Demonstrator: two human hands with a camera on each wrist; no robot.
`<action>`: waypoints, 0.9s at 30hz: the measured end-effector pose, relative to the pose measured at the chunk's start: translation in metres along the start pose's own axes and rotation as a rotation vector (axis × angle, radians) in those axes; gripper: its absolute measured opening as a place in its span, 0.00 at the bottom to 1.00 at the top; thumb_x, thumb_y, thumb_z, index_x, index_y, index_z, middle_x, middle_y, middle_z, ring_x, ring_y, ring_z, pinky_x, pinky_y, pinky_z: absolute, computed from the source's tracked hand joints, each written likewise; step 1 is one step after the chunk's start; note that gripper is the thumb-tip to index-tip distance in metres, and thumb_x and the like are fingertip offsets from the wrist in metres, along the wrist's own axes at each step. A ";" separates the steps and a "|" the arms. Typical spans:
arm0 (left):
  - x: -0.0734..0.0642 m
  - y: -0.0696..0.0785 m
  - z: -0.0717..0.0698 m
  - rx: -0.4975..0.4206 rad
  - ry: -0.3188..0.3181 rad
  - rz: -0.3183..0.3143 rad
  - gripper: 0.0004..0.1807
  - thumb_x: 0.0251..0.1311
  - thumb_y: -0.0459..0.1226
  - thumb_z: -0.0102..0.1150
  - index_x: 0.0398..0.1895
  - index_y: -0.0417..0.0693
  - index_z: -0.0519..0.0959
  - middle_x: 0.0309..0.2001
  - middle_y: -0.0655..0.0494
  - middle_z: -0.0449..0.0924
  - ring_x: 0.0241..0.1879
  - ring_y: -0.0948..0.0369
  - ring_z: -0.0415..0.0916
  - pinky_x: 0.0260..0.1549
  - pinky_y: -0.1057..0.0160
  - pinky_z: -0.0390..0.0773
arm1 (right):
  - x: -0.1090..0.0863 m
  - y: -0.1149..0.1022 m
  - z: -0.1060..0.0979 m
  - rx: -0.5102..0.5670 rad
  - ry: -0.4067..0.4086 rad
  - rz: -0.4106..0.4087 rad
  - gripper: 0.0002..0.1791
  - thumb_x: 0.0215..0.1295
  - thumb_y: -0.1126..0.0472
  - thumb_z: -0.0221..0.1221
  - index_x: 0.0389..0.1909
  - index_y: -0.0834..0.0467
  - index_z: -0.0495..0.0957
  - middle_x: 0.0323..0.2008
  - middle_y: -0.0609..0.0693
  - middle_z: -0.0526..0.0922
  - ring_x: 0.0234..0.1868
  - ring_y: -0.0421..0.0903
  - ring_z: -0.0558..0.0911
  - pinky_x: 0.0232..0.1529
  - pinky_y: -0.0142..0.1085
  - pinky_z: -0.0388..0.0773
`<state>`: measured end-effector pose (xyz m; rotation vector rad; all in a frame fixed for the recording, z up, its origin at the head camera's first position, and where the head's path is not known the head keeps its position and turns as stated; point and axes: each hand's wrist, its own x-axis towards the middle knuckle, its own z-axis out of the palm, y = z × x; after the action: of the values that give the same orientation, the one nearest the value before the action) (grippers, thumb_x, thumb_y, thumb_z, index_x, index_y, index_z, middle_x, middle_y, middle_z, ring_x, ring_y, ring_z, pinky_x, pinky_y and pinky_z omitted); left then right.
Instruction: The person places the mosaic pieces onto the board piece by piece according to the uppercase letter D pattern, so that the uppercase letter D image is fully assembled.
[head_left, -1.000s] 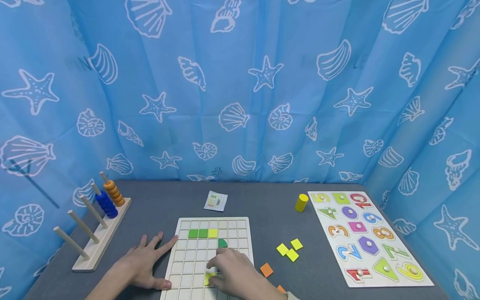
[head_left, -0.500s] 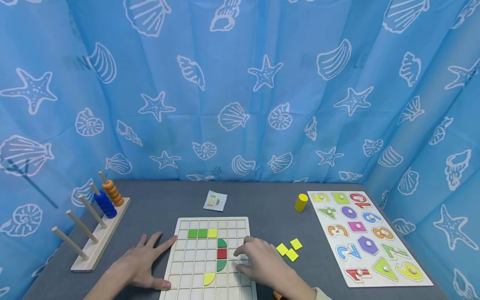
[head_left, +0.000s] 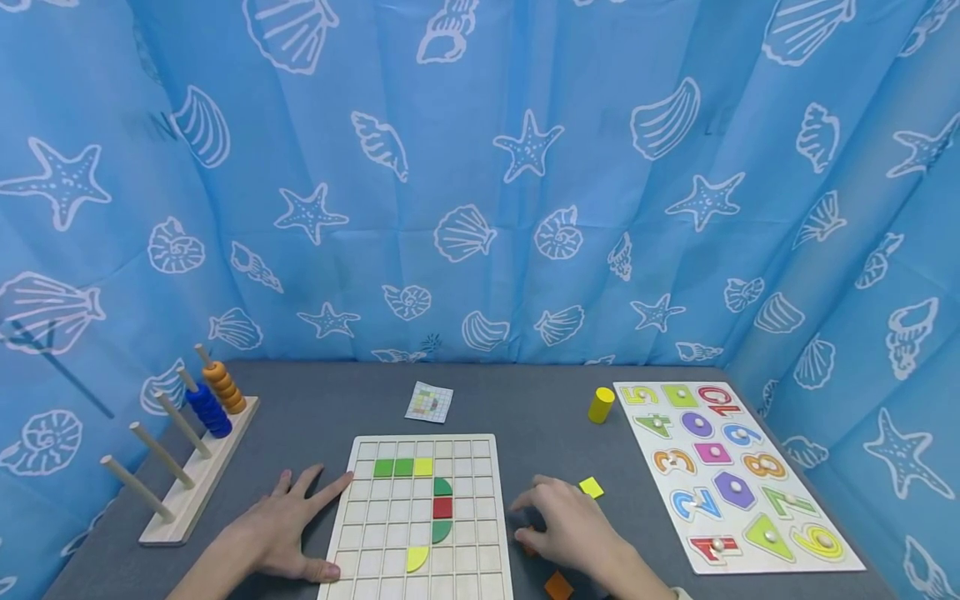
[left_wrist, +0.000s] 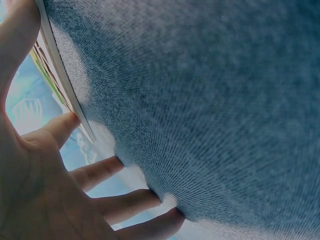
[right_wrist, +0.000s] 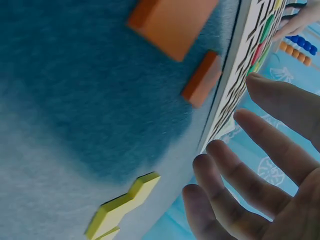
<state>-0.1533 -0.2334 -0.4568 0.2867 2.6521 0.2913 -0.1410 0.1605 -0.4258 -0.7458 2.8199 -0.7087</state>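
A wooden grid board lies on the table. On it are two green squares, a yellow square, a red square, two green quarter-circles and a yellow quarter-circle. My left hand rests spread on the table, its thumb and index fingertip at the board's left edge. Right of the board, my right hand hovers low with loosely bent fingers, holding nothing. It partly covers an orange tile; another orange tile lies nearer me. Yellow tiles lie beside the hand, some hidden in the head view.
A peg stand with blue and orange beads stands at left. Behind the board lies a small pattern card. A yellow cylinder and a number puzzle board are at right, before a blue curtain.
My right hand has left the yellow quarter-circle on the board and moved right, off the board, to the orange tiles. The red square and lower green quarter-circle came into sight. My left hand stays put.
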 end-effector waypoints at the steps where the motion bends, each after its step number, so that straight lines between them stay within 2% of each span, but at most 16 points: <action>1: 0.000 0.000 0.000 -0.001 0.000 0.001 0.67 0.35 0.72 0.75 0.81 0.65 0.55 0.76 0.31 0.56 0.68 0.13 0.49 0.56 0.14 0.61 | -0.001 0.001 0.000 -0.010 0.000 -0.002 0.12 0.54 0.59 0.76 0.40 0.55 0.90 0.31 0.45 0.81 0.27 0.33 0.72 0.24 0.29 0.69; 6: -0.001 0.000 0.000 -0.001 -0.003 0.000 0.67 0.35 0.72 0.75 0.81 0.65 0.54 0.76 0.30 0.55 0.68 0.13 0.49 0.56 0.14 0.60 | -0.005 0.005 0.001 -0.050 -0.041 0.020 0.15 0.51 0.58 0.78 0.40 0.55 0.90 0.33 0.45 0.83 0.32 0.37 0.78 0.28 0.32 0.73; 12: 0.000 0.001 0.000 0.002 0.000 -0.006 0.67 0.35 0.72 0.75 0.81 0.65 0.55 0.76 0.31 0.56 0.68 0.13 0.49 0.56 0.14 0.60 | -0.006 0.007 0.003 -0.060 -0.066 0.041 0.12 0.51 0.58 0.77 0.38 0.54 0.90 0.35 0.45 0.86 0.38 0.44 0.84 0.32 0.37 0.79; 17: 0.000 0.001 0.000 0.003 -0.001 -0.010 0.67 0.35 0.72 0.75 0.81 0.65 0.55 0.76 0.31 0.56 0.68 0.13 0.49 0.56 0.14 0.60 | -0.005 0.009 0.004 -0.045 -0.095 0.016 0.14 0.49 0.58 0.79 0.38 0.54 0.91 0.35 0.44 0.86 0.36 0.38 0.81 0.31 0.34 0.78; 22: 0.001 0.000 0.000 0.006 -0.002 -0.006 0.67 0.35 0.72 0.74 0.81 0.65 0.54 0.76 0.31 0.56 0.68 0.13 0.49 0.56 0.14 0.60 | -0.004 0.010 0.007 -0.054 -0.078 -0.034 0.13 0.48 0.59 0.79 0.36 0.53 0.91 0.32 0.42 0.85 0.32 0.34 0.78 0.29 0.32 0.74; 27: 0.001 0.000 0.001 0.004 0.000 -0.006 0.67 0.35 0.73 0.74 0.81 0.65 0.55 0.76 0.31 0.56 0.68 0.13 0.49 0.56 0.14 0.59 | -0.003 0.009 0.008 -0.045 -0.072 -0.004 0.12 0.49 0.59 0.78 0.36 0.53 0.91 0.31 0.41 0.84 0.32 0.33 0.77 0.28 0.31 0.74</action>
<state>-0.1538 -0.2329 -0.4576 0.2799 2.6535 0.2844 -0.1404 0.1655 -0.4371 -0.7689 2.7787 -0.6084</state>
